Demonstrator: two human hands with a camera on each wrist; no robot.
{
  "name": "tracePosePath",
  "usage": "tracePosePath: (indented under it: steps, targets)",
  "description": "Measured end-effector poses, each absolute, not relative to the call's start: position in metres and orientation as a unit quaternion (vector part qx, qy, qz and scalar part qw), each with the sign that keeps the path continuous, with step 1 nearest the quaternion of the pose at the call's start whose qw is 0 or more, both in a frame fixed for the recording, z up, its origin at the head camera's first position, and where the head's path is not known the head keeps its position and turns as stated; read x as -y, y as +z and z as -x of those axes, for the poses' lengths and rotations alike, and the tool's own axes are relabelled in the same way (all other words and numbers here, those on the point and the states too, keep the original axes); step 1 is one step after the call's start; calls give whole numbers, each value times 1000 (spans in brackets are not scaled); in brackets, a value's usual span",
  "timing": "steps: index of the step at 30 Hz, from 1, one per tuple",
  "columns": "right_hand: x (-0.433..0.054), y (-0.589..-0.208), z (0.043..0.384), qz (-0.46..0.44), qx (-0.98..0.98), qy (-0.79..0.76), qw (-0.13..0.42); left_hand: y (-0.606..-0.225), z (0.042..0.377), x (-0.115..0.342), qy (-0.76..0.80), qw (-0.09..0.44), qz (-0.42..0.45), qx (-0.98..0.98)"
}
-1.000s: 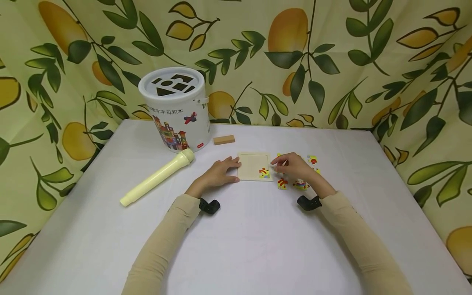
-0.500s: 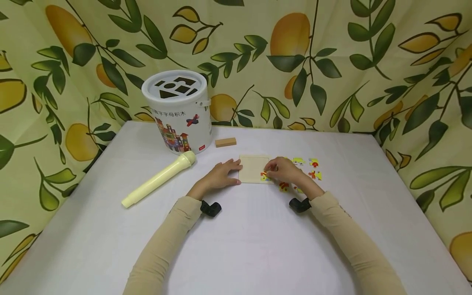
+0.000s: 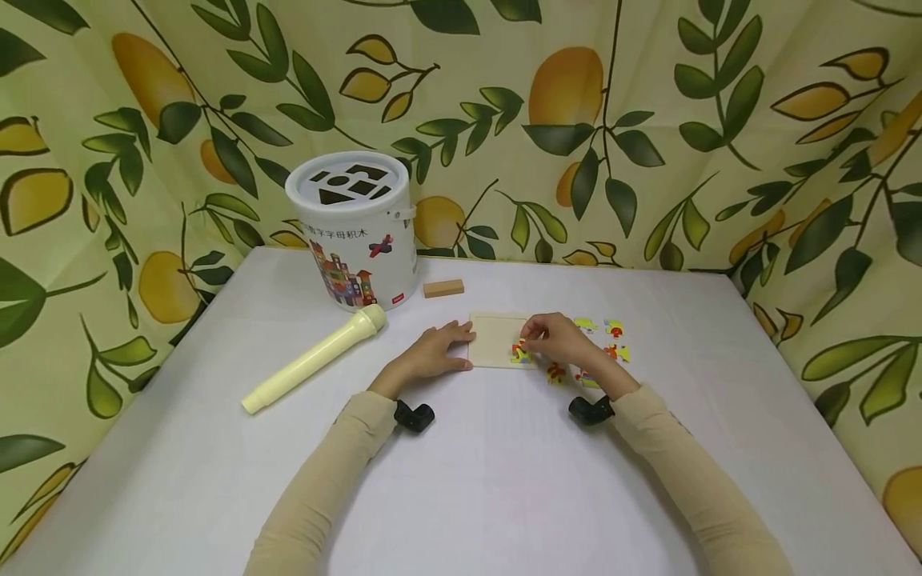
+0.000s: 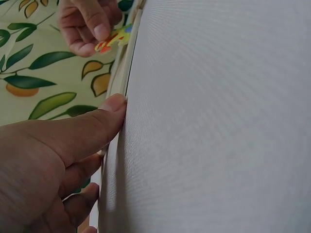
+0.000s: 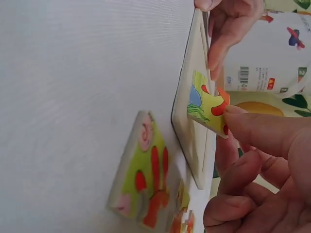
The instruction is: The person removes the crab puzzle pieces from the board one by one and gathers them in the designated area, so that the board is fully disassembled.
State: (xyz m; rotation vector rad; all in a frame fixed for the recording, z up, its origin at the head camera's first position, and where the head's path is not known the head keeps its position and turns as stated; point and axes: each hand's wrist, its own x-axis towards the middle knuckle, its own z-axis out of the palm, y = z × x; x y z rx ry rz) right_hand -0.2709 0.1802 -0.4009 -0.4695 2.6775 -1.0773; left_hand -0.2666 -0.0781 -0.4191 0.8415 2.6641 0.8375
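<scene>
A shallow wooden puzzle tray [image 3: 492,336] lies on the white table in front of the person. My left hand [image 3: 432,350] rests at the tray's left side, fingers spread; in the left wrist view the thumb [image 4: 112,104] touches the tray's edge. My right hand [image 3: 562,339] pinches a yellow puzzle piece [image 5: 209,104] with red and blue print between thumb and finger. That piece stands tilted at the tray's near right corner. Several loose puzzle pieces [image 3: 617,352] lie right of the tray, some partly hidden by the right hand; one, printed with red shapes [image 5: 155,182], shows large in the right wrist view.
Behind to the left stands a white bucket [image 3: 360,256] with shaped holes in its lid. A pale yellow microphone-shaped stick [image 3: 313,360] lies before it, and a small wooden block [image 3: 442,288] lies beside it. A leaf-patterned curtain [image 3: 490,216] hangs along the table's back edge.
My right hand has moved left from beside the tray to its near right corner and taken hold of the puzzle piece there. The left hand has stayed at the tray's left side.
</scene>
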Motion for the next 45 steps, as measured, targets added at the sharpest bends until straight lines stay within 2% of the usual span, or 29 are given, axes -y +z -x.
tracePosePath:
  steps: [12,18,23,35,45]
  targets:
    - [-191,-411,264,173,-878,-437,89,-421,264,77,285,120,-285,-907]
    - [-198,-396,263,108,-873,-465,95,-418,265,77,279,116,-287,-909]
    - [-225,-389,259,68,-872,-475,103,-417,264,78,287,110,-292,-906]
    - [-312,-398,229,-25,-896,-435,81,-415,263,82,288,109,-292,-906]
    - [-329,-412,215,-54,-917,-384,92,-416,264,79,293,113,-303,-900]
